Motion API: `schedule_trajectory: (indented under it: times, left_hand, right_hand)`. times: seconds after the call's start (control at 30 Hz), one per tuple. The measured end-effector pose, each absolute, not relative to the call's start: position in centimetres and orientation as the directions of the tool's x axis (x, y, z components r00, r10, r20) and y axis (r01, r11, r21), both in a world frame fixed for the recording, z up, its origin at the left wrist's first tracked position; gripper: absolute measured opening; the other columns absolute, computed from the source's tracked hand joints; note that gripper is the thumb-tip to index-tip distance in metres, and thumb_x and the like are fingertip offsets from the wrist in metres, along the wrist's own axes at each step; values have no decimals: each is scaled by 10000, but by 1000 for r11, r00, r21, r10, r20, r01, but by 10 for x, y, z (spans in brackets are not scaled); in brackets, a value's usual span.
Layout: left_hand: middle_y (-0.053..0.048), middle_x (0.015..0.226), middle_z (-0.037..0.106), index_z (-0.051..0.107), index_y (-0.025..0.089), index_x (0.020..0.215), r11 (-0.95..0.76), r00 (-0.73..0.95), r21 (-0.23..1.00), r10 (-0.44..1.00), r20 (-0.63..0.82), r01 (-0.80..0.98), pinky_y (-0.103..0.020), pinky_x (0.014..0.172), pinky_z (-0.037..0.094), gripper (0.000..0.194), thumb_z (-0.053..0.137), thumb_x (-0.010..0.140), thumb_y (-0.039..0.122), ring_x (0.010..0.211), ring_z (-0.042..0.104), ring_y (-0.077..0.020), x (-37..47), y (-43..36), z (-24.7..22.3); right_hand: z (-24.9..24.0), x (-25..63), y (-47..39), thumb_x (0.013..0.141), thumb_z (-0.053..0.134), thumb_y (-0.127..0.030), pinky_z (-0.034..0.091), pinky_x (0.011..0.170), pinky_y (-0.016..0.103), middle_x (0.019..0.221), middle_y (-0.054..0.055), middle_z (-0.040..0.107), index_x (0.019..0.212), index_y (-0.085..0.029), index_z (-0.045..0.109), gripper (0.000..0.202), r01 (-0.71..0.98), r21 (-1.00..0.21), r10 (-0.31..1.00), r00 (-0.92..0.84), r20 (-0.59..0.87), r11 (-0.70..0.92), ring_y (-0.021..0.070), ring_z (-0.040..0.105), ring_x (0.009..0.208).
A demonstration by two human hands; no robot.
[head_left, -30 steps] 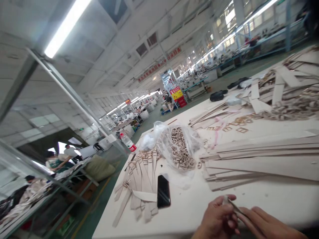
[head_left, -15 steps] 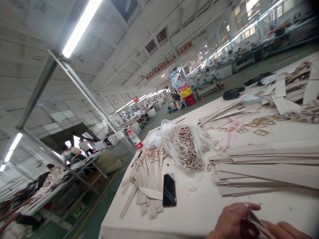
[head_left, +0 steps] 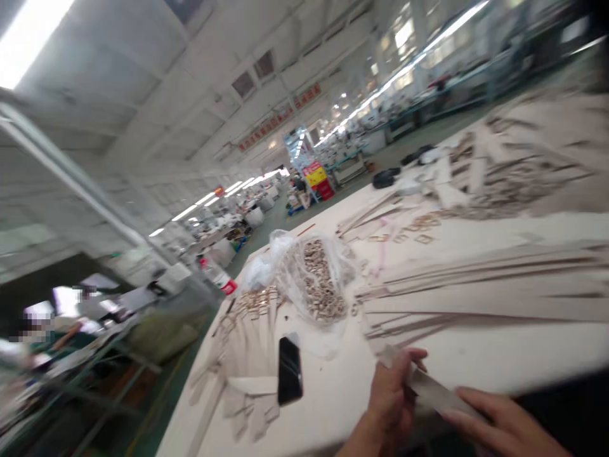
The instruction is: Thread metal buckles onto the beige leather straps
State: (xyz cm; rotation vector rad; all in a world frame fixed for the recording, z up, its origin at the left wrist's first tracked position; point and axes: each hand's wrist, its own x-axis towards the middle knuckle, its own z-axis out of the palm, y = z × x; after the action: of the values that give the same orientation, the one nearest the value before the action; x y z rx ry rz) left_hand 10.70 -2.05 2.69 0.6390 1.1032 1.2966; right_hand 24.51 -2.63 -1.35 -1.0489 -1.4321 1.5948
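- Beyond your hands, the table (head_left: 485, 352) carries a pile of flat strips (head_left: 476, 308), with loose buckles (head_left: 423, 239) farther back.
- Left of your hands lie a phone (head_left: 290, 374) and a fan of buckled straps (head_left: 247, 339); a clear bag (head_left: 345, 260) of small loops (head_left: 323, 285) sits near the phone, and a bottle (head_left: 223, 280) is at the far edge.
- The pale strap (head_left: 434, 389) is in your hands at the table's near edge: your left hand (head_left: 392, 387) pinches it; your right hand (head_left: 504, 419) touches it, but whether it grips, you cannot tell.
- Its long axis slants from your left hand down toward your right, one end poking past your left thumb.
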Motion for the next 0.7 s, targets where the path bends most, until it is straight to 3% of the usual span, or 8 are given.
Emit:
schedule_trajectory:
  times: [0.13,0.27,0.37,0.47,0.53,0.6,0.7]
  left_hand:
    - [-47,758,593,665,142,952,342,95,864,939,-331,-370,-267,658,399,485,681,680,542,683,530,-154,121,-7,24]
    - [-99,1007,641,635,172,1095,341,284,925,915,-286,-168,-344,838,430,437,582,797,487,900,591,-226,122,11,28]
    - [-90,1272,552,560,242,1243,317,414,945,873,-259,-78,-393,1018,339,477,626,790,375,1177,489,-267,109,35,40]
    - [-109,1360,484,476,253,1325,336,537,936,811,-231,-105,-438,1031,340,635,683,727,303,1268,411,-305,84,82,57]
    - [-133,1370,468,493,216,1306,267,452,963,865,-219,-44,-427,977,400,553,618,780,335,1257,427,-306,66,128,67]
    - [-153,1308,518,525,166,1259,136,263,977,949,-177,165,-389,917,450,501,583,798,354,1187,498,-284,54,180,69]
    - [-150,1155,614,554,115,1200,-56,194,829,979,-64,556,-346,803,511,457,511,819,363,1034,598,-245,61,260,59]
  right_hand:
    - [2,248,-9,715,614,-441,383,459,208,604,4,559,792,-140,612,310,-129,-975,927,-353,-126,-181,109,490,496]
    - [8,248,10,671,651,-541,316,353,161,546,-59,491,990,-161,539,509,-312,-915,927,-349,-140,-255,60,405,372]
    - [11,249,21,679,661,-560,272,322,139,532,-63,462,897,-137,557,487,-399,-875,918,-379,-115,-275,31,345,356]
    - [11,255,36,664,713,-497,258,317,123,547,-69,456,886,-134,567,450,-495,-801,914,-378,-151,-337,17,328,366]
    - [8,261,45,644,732,-488,251,310,116,549,-73,455,869,-138,561,450,-555,-739,906,-381,-182,-382,12,322,364]
    - [3,266,52,615,751,-491,253,300,118,547,-74,463,850,-139,552,467,-586,-696,893,-411,-187,-415,9,320,348]
    - [-6,271,60,611,750,-518,255,295,125,524,-75,475,870,-143,544,501,-611,-645,864,-474,-167,-459,11,318,316]
